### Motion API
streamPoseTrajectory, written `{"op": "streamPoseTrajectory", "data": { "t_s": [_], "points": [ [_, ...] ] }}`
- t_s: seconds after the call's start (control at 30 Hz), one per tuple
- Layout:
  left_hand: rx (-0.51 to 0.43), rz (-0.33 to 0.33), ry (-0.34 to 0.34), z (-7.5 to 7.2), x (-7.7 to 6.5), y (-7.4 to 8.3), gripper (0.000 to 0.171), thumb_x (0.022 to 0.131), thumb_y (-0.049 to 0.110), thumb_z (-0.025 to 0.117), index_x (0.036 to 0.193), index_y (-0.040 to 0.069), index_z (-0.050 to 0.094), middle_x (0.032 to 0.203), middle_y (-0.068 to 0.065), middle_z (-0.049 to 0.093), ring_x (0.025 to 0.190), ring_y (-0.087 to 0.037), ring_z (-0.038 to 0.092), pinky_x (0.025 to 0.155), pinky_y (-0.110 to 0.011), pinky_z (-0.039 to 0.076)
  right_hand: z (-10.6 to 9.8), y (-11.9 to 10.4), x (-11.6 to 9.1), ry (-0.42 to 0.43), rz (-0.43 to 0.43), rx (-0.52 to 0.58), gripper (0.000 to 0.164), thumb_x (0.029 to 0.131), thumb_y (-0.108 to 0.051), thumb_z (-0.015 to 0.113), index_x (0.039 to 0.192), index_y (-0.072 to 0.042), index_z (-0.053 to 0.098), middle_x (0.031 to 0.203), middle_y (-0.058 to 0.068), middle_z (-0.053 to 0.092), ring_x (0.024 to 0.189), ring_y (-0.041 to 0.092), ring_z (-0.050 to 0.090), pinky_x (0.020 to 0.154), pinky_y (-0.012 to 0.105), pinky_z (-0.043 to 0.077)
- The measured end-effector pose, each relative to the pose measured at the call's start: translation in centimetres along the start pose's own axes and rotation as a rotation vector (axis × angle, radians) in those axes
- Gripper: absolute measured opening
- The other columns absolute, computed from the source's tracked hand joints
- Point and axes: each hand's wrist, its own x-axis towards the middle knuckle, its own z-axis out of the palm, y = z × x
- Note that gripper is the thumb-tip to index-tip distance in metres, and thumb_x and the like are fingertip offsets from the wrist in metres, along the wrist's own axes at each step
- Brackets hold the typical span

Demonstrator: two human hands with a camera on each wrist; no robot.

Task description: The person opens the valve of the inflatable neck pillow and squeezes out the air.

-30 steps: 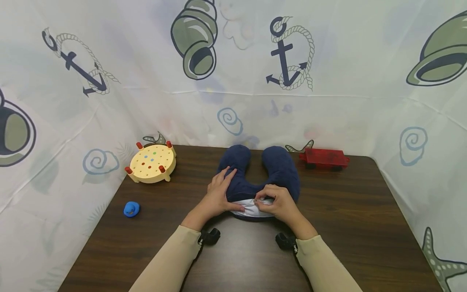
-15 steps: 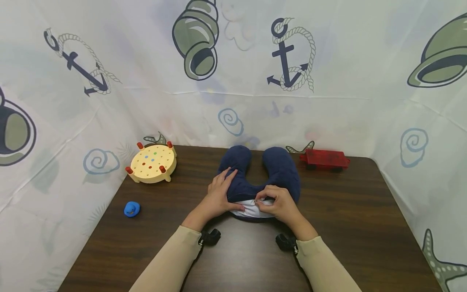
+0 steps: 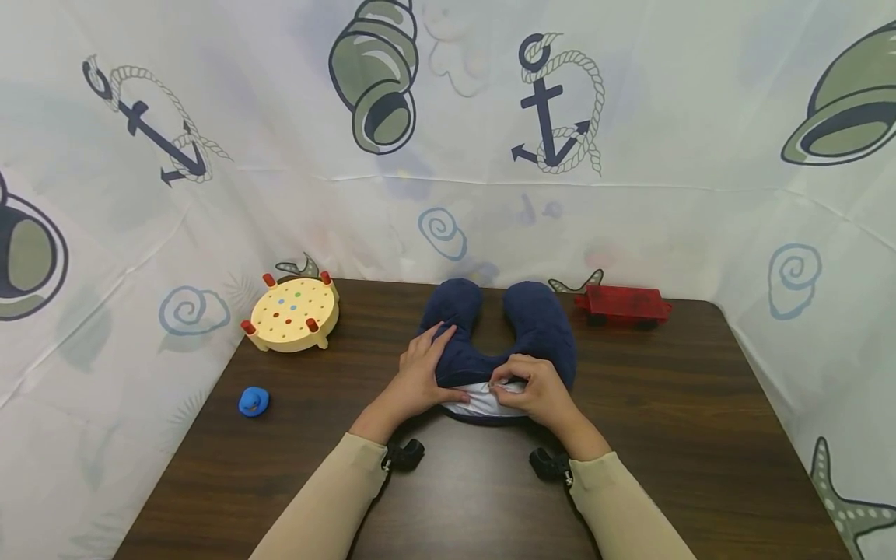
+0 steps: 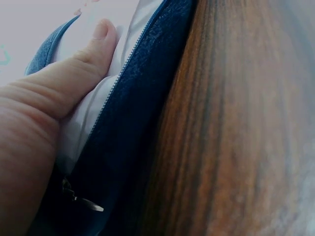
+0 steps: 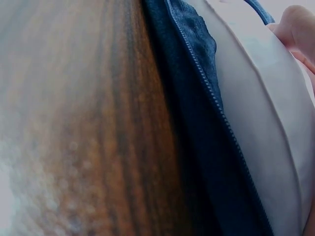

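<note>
A navy U-shaped neck pillow [image 3: 542, 319] lies on the table with its curved base toward me. Its zipper gapes along that base, baring a white inner lining [image 3: 479, 400]. My left hand [image 3: 418, 379] rests on the pillow's left side, fingers spread over the navy cover and thumb pressing the lining. In the left wrist view, a metal zipper pull [image 4: 91, 204] hangs at the end of the toothed edge, below the thumb. With thumb and forefinger, my right hand [image 3: 532, 389] pinches the lining near the middle of the opening; exactly what sits between the fingertips I cannot tell.
Back left on the wooden table [image 3: 665, 435] is a round cream pegged toy [image 3: 294, 311] with red pegs. A small blue rubber duck [image 3: 253, 401] stands nearer, at the left. Behind the pillow's right side is a red toy wagon [image 3: 623, 303]. A patterned curtain [image 3: 476, 218] encloses the table.
</note>
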Motion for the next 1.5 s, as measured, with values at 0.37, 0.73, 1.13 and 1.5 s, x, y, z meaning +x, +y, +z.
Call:
{"op": "streamPoseTrajectory", "data": {
  "t_s": [0.37, 0.73, 1.13, 1.5],
  "points": [
    [-0.011, 0.007, 0.018, -0.01, -0.21, -0.3, 0.126, 0.077, 0.053, 0.098, 0.175, 0.034, 0.022, 0.183, -0.006, 0.015, 0.165, -0.039, 0.019, 0.127, -0.072, 0.019, 0.29, -0.26, 0.33, 0.004, -0.017, 0.011, 0.022, 0.084, -0.001, 0.092, 0.095, -0.017, 0.083, 0.085, -0.002, 0.075, 0.08, 0.016, 0.069, 0.078, 0.025, 0.056],
    [0.036, 0.02, 0.017, 0.56, 0.04, -0.22, 0.124, 0.078, 0.055, 0.097, 0.175, 0.035, 0.022, 0.183, -0.006, 0.016, 0.165, -0.039, 0.02, 0.127, -0.071, 0.022, 0.16, -0.13, -0.44, 0.01, 0.032, -0.016, 0.025, 0.083, 0.001, 0.09, 0.095, -0.02, 0.083, 0.087, -0.008, 0.074, 0.083, 0.01, 0.069, 0.081, 0.02, 0.056],
    [0.035, 0.014, 0.028, 0.12, -0.23, 0.14, 0.122, 0.078, 0.052, 0.098, 0.174, 0.033, 0.025, 0.181, -0.008, 0.022, 0.164, -0.04, 0.024, 0.127, -0.071, 0.022, 0.21, -0.22, -0.19, -0.013, 0.042, -0.002, 0.023, 0.085, -0.002, 0.09, 0.097, -0.021, 0.082, 0.088, -0.008, 0.073, 0.085, 0.009, 0.069, 0.082, 0.019, 0.056],
    [0.041, 0.002, 0.022, 0.02, -0.21, 0.21, 0.122, 0.078, 0.053, 0.097, 0.174, 0.034, 0.025, 0.181, -0.008, 0.025, 0.162, -0.039, 0.028, 0.12, -0.069, 0.026, 0.16, -0.12, -0.15, -0.015, 0.048, 0.003, 0.025, 0.085, -0.002, 0.09, 0.096, -0.023, 0.082, 0.088, -0.008, 0.073, 0.084, 0.009, 0.069, 0.081, 0.019, 0.055]
  ]
}}
